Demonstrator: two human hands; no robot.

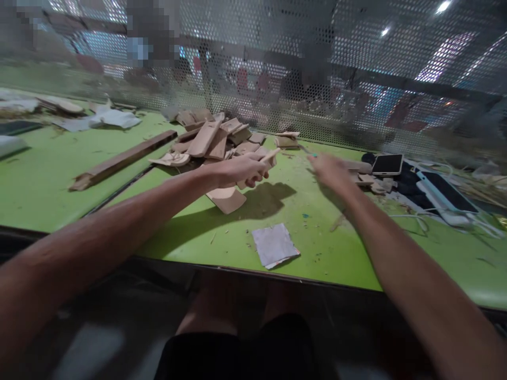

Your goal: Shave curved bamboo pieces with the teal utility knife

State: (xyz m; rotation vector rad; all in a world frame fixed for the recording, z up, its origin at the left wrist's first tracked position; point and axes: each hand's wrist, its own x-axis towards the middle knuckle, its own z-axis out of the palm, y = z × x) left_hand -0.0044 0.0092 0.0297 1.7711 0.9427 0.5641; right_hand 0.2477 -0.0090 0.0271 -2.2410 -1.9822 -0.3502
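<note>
My left hand [251, 169] is wrapped round a pale wooden piece [271, 157], held just above the green table [317, 248]. Under its wrist lies a curved wooden piece [226, 199]. Behind it rises a pile of wooden pieces [209, 138]. My right hand [330, 168] is smeared by motion, to the right of the left one. A thin tool with a teal part [312, 155] shows at its fingertips; whether the fingers grip it is too blurred to tell. Beyond them sit small stacked wooden pieces [287, 140].
A square of grey paper [274, 245] lies near the front edge. At left are a long wooden bar [122, 161] and crumpled white paper [113, 117]. A phone [387, 164], a light-blue-edged device [447, 191] and white cables [422, 222] are at right. A perforated metal screen [253, 79] stands behind.
</note>
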